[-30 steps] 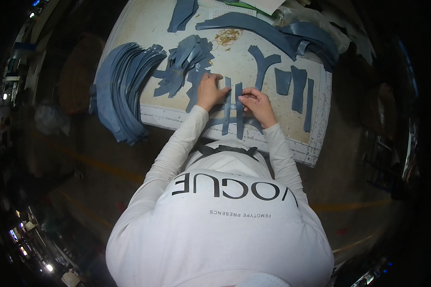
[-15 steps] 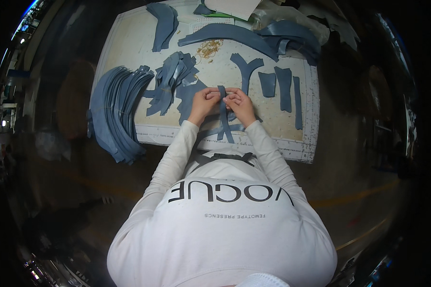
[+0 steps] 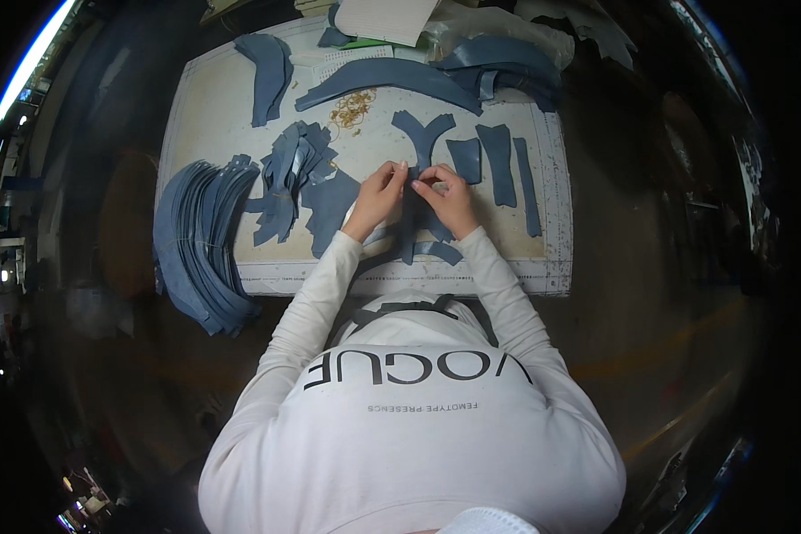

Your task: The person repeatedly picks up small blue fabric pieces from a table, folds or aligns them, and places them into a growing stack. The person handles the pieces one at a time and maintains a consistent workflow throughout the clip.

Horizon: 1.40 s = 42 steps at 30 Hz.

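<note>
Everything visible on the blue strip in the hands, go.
The blue strip is narrow, nearly straight, dull blue-grey, and looks like thin, flexible sheet material, perhaps leather. The left hand and right hand pinch its upper end; it runs toward the person, reaching the board's near border. Whether it touches the board is unclear.

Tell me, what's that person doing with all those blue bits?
The person has a narrow blue strip in the grip of the left hand and right hand, above a table. A Y-shaped piece lies just beyond the hands, and a thick bundle hangs over the table's near left corner.
</note>
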{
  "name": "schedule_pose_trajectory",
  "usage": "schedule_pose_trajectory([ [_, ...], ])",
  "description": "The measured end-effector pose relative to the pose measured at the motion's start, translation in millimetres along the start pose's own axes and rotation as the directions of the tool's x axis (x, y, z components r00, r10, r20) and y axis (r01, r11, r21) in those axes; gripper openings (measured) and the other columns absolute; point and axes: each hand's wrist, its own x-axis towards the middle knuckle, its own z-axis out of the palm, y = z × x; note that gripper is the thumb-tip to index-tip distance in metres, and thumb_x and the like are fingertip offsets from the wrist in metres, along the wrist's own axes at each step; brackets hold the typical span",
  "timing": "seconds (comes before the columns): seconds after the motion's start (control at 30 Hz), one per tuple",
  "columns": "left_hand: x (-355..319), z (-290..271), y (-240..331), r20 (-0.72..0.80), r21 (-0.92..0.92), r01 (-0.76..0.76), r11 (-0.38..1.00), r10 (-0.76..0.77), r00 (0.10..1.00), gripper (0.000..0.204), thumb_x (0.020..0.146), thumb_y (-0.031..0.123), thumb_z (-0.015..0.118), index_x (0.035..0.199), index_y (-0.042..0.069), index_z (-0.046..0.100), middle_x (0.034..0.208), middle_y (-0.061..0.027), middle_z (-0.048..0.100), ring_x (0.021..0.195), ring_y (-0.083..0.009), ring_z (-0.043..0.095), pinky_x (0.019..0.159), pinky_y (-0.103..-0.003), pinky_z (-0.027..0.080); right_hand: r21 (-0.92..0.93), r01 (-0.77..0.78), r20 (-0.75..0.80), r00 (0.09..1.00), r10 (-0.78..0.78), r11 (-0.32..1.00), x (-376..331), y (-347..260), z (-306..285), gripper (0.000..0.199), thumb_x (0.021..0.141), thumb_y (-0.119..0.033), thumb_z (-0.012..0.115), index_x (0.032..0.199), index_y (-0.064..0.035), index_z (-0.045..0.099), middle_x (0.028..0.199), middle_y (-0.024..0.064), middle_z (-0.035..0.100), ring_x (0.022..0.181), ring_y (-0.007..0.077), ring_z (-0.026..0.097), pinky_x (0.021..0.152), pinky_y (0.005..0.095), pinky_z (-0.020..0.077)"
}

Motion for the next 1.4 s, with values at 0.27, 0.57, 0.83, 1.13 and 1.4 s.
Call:
schedule_pose_trajectory([
  [0.27, 41, 105, 18, 0.277, -0.371, -0.123, 0.921, 0.236, 0.931, 0.032, 0.1, 0.029, 0.036, 0.094, 0.004, 0.054, 0.068, 0.001, 0.044, 0.067, -0.0097, 0.047, 0.069, -0.025, 0.042, -0.191, 0.05, -0.221, 0.971, -0.092, 0.98, 59, -32, -133, 0.015, 0.079, -0.014, 0.07, 0.082, -0.0014, 0.063, 0.083, 0.0019, 0.061, 0.079, 0.0114, 0.058, 0.071, 0.023, 0.0437],
  [0.57, 23, 216, -14, 0.618, -0.41, 0.425, 0.807, -0.097, 0.78, 0.028, 0.099, 0.019, 0.038, 0.103, -0.001, 0.056, 0.093, -0.0119, 0.066, 0.082, -0.0181, 0.065, 0.079, -0.028, 0.051, -0.121, -0.428, -0.147, 0.9, 0.41, 0.896, 84, 41, -220, 0.02, 0.078, -0.01, 0.071, 0.094, -0.0007, 0.064, 0.079, 0.003, 0.065, 0.067, 0.0086, 0.059, 0.059, 0.0222, 0.0487],
  [0.83, 6, 220, -14, 0.747, -0.109, 0.529, 0.842, -0.282, 0.602, 0.029, 0.097, 0.019, 0.044, 0.11, -0.003, 0.057, 0.097, -0.0131, 0.065, 0.083, -0.0194, 0.066, 0.077, -0.029, 0.054, -0.425, -0.435, -0.276, 0.897, 0.344, 0.793, 71, 83, -208, 0.025, 0.073, -0.011, 0.073, 0.097, -0.0074, 0.065, 0.079, 0.008, 0.066, 0.069, 0.0189, 0.062, 0.069, 0.0294, 0.051],
  [1.13, 3, 89, 9, 0.577, 0.008, -0.118, 0.993, 0.092, 0.811, 0.025, 0.095, 0.018, 0.05, 0.11, 0.0, 0.058, 0.097, -0.0065, 0.065, 0.085, -0.0124, 0.062, 0.077, -0.024, 0.048, -0.877, -0.297, -0.319, 0.948, 0.006, 0.379, 52, 49, -145, 0.049, 0.074, -0.012, 0.071, 0.119, -0.0098, 0.051, 0.111, 0.0179, 0.054, 0.101, 0.0337, 0.056, 0.084, 0.0384, 0.0488],
  [1.4, -49, -91, -11, -0.292, 0.366, 0.008, 0.931, 0.106, 0.951, 0.021, 0.089, 0.021, 0.056, 0.098, 0.004, 0.064, 0.082, -0.0074, 0.069, 0.07, -0.0145, 0.067, 0.065, -0.025, 0.049, -0.869, -0.409, -0.364, 0.91, 0.2, 0.277, -21, 35, -141, 0.073, 0.071, -0.011, 0.072, 0.134, -0.0098, 0.038, 0.122, 0.0243, 0.043, 0.114, 0.0412, 0.044, 0.098, 0.0455, 0.0382],
])
